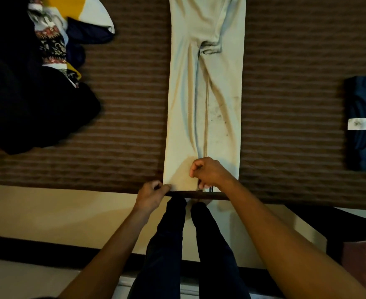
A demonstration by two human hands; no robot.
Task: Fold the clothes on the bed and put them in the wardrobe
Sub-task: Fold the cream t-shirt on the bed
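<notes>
Cream trousers (pixel 205 93) lie flat and lengthwise on the brown striped bed cover (pixel 124 126), legs together, hems at the near edge of the bed. My left hand (pixel 150 195) pinches the left corner of the hem. My right hand (pixel 209 172) has its fingers curled round the hem on the right side. Dark stains mark the right leg of the trousers.
A heap of unfolded clothes (pixel 37 72), black, patterned and yellow-white, sits at the left of the bed. A folded navy shirt (pixel 365 121) with a white label lies at the right. My dark-trousered legs (pixel 177 244) stand against the bed's edge.
</notes>
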